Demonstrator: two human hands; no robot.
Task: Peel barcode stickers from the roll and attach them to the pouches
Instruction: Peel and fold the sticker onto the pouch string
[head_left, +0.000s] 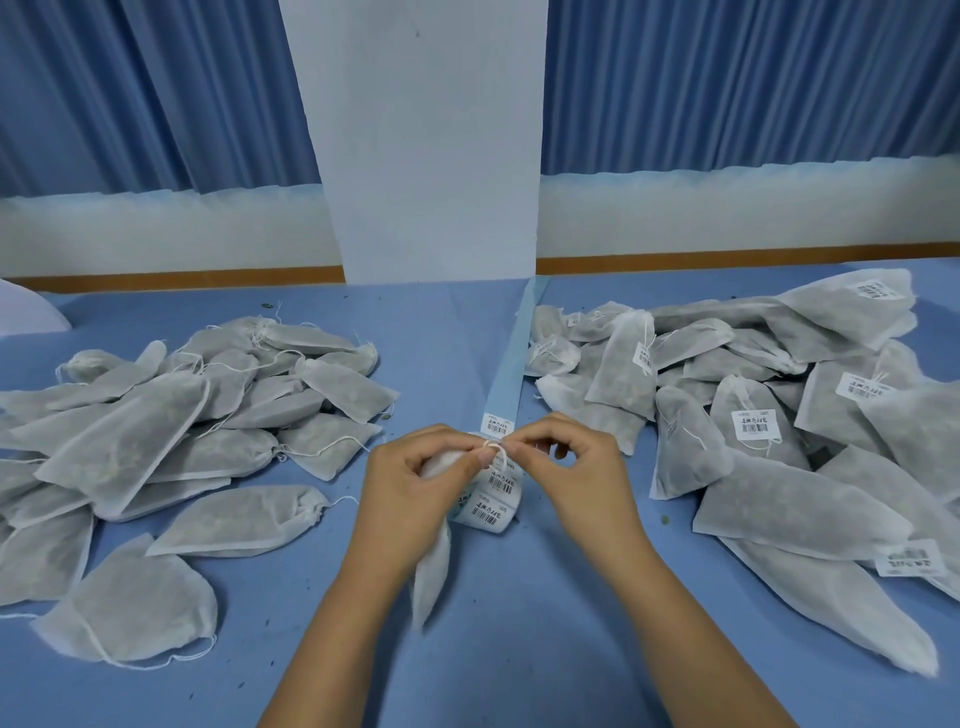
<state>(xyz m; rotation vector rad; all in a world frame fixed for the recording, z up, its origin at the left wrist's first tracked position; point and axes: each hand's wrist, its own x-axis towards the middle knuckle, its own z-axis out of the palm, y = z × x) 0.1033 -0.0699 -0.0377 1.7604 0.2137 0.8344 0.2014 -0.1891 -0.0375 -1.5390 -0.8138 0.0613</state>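
Barcode stickers (491, 512) lie on a strip of backing paper in the middle of the blue desk (519, 649), just under the two hands. The bare part of the backing strip (511, 353) runs away from them toward a white pillar (431, 156). Above the stickers, the left hand (410, 483) grips the neck of one white mesh pouch (432, 571), with its fingers curled round it, and the pouch's body hangs down past the wrist. A thin white drawstring (496, 449) loops at the pouch's mouth. The right hand (576, 478) pinches this string between thumb and forefinger, its other fingers loosely curled, and the left thumb tip meets it at the same spot. A heap of unlabelled pouches (156, 431) covers the desk on the left. A heap of labelled pouches (753, 395), several showing barcode labels, lies on the right. Blue curtains (130, 88) hang behind.
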